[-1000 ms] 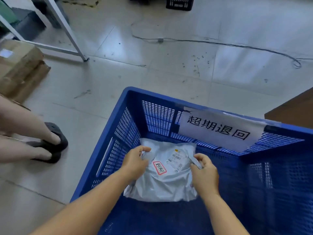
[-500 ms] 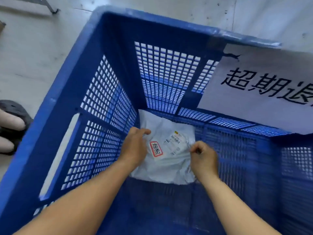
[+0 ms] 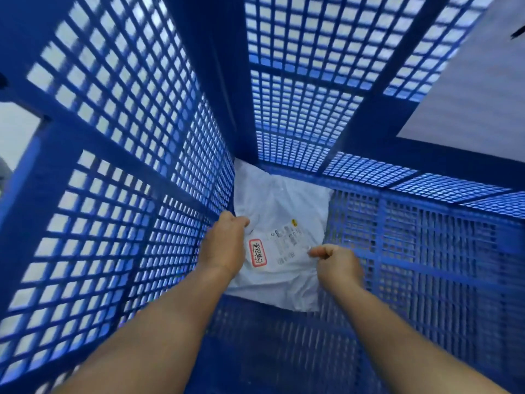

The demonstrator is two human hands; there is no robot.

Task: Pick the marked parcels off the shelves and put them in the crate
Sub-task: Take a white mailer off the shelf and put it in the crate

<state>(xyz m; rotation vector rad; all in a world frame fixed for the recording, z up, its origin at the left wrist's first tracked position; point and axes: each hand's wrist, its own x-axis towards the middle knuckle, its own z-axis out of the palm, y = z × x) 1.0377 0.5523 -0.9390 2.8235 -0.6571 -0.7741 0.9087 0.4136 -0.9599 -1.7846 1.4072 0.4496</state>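
Blue mesh crate (image 3: 119, 172), grey parcel (image 3: 281, 220) lying in its bottom corner

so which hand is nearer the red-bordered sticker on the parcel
Left. The left hand grips the parcel edge right beside the sticker; the right hand pinches it further off, across the printed label.

Soft grey plastic mailer parcel (image 3: 279, 211), crumpled, lies deep inside the blue plastic lattice-walled crate (image 3: 119, 155), in the far left corner, its upper edge against the far wall. Face up: a white printed shipping label (image 3: 287, 243) and, beside it on the left, a red-bordered sticker with handwritten characters (image 3: 257, 252). Near edge sits over the crate floor.
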